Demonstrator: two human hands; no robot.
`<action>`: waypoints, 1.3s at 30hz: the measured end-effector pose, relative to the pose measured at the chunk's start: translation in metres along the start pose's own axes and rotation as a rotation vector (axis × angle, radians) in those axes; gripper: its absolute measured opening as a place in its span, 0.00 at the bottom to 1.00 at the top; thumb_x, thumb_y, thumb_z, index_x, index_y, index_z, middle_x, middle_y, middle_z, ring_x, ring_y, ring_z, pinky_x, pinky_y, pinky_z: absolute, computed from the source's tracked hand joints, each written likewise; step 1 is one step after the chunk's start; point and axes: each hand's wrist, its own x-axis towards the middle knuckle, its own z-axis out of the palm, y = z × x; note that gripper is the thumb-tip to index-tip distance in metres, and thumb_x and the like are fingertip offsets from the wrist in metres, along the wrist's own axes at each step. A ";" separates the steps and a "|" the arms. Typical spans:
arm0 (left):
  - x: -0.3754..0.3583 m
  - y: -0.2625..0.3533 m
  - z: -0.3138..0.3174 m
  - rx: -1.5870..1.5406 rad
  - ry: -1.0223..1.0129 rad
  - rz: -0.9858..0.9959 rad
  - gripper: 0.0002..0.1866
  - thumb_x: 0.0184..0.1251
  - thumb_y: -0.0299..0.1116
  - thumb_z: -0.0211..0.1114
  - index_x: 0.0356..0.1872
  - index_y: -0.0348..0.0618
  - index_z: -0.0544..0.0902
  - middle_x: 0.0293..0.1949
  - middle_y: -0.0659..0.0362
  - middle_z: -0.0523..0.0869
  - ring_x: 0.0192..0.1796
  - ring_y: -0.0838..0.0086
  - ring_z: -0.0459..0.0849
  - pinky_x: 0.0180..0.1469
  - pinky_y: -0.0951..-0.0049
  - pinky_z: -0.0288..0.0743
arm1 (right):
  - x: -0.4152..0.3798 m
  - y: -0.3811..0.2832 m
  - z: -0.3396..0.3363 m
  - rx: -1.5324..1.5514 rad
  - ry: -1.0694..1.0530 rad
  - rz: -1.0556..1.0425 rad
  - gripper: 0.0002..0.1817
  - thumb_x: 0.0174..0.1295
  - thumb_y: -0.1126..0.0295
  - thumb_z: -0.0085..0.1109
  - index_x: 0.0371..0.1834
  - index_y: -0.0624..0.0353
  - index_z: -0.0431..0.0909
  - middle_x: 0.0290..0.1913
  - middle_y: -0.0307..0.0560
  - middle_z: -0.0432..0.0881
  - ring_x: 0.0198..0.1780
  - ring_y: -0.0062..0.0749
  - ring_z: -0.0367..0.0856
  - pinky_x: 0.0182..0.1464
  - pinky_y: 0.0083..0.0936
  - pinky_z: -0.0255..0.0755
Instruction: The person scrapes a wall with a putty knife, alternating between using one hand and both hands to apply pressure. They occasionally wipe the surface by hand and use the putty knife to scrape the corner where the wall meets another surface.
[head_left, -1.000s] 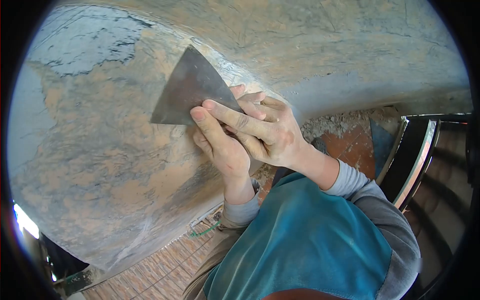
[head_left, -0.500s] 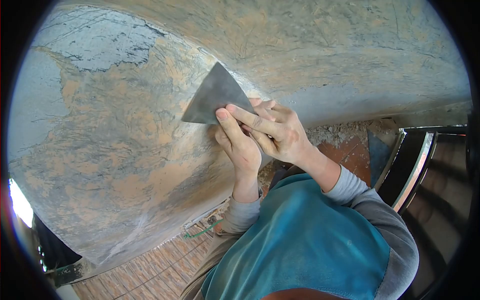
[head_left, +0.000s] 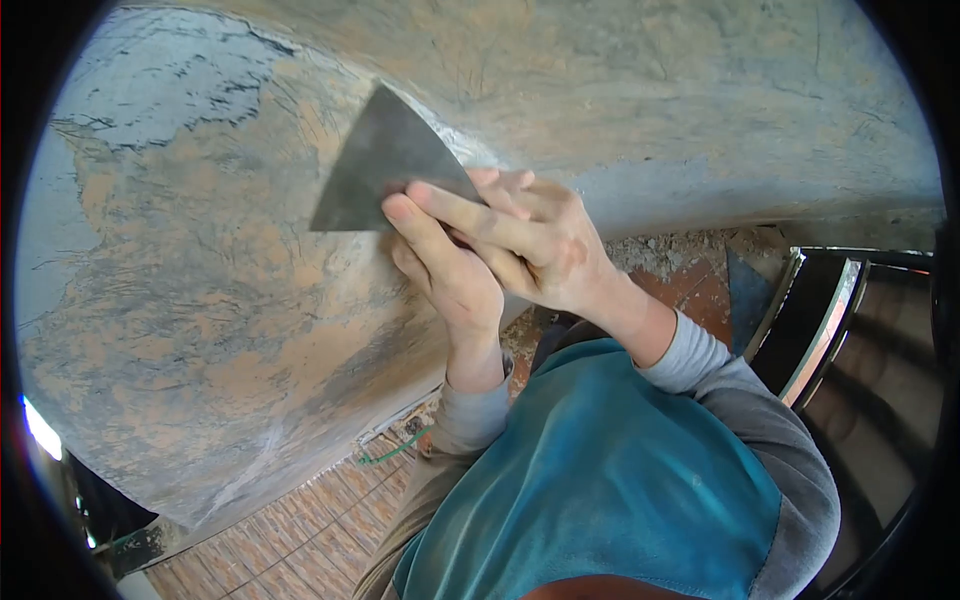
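My scraper (head_left: pixel 388 150) has shifted leftward.
Left hand (head_left: pixel 458 285) and right hand (head_left: pixel 562 245), together, clasp it, blade (head_left: pixel 360 180) jutting past my fingertips (head_left: pixel 398 207).

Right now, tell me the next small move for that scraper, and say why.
I'd probably slide the scraper a short way across the wall, wide edge leading. The left hand and right hand both grip it, and that edge faces away from them, toward rough, blotchy wall. Whether the edge touches the wall, I can't tell.
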 end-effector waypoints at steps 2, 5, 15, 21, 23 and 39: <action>-0.005 -0.012 -0.008 0.049 -0.031 0.019 0.34 0.85 0.58 0.33 0.44 0.36 0.78 0.30 0.56 0.83 0.36 0.71 0.83 0.47 0.69 0.78 | -0.016 0.009 0.010 -0.014 0.061 -0.020 0.30 0.57 0.69 0.63 0.67 0.39 0.80 0.37 0.42 0.86 0.29 0.37 0.82 0.33 0.31 0.79; 0.007 -0.008 -0.002 -0.011 -0.012 0.034 0.34 0.85 0.56 0.32 0.42 0.37 0.79 0.30 0.57 0.83 0.38 0.70 0.83 0.46 0.69 0.77 | 0.009 -0.001 0.000 0.059 0.045 -0.035 0.28 0.57 0.74 0.66 0.65 0.48 0.82 0.34 0.47 0.85 0.26 0.38 0.78 0.38 0.31 0.78; 0.004 -0.001 -0.003 -0.004 -0.038 0.049 0.35 0.85 0.55 0.33 0.38 0.36 0.81 0.31 0.57 0.85 0.35 0.69 0.83 0.41 0.67 0.78 | -0.004 0.006 0.008 0.087 0.062 -0.023 0.27 0.58 0.74 0.64 0.65 0.46 0.82 0.35 0.43 0.88 0.25 0.36 0.79 0.30 0.31 0.78; 0.007 0.012 -0.001 -0.095 0.063 -0.045 0.37 0.85 0.58 0.33 0.37 0.37 0.83 0.29 0.59 0.84 0.34 0.73 0.83 0.36 0.73 0.76 | -0.004 -0.015 0.015 0.103 0.188 0.007 0.21 0.66 0.67 0.60 0.64 0.47 0.81 0.32 0.42 0.86 0.23 0.37 0.79 0.32 0.31 0.78; 0.000 0.010 0.002 0.068 0.241 -0.030 0.34 0.85 0.57 0.35 0.44 0.37 0.82 0.32 0.58 0.85 0.35 0.72 0.84 0.36 0.73 0.77 | 0.003 -0.021 0.019 0.119 0.197 -0.019 0.22 0.69 0.63 0.58 0.66 0.45 0.79 0.31 0.41 0.84 0.22 0.36 0.77 0.29 0.31 0.76; -0.023 -0.051 0.004 0.050 0.214 -0.211 0.42 0.82 0.63 0.29 0.39 0.32 0.80 0.33 0.50 0.86 0.37 0.65 0.86 0.44 0.64 0.81 | -0.072 0.015 0.031 -0.120 0.086 0.078 0.26 0.69 0.58 0.57 0.72 0.34 0.74 0.44 0.42 0.88 0.27 0.36 0.81 0.35 0.31 0.78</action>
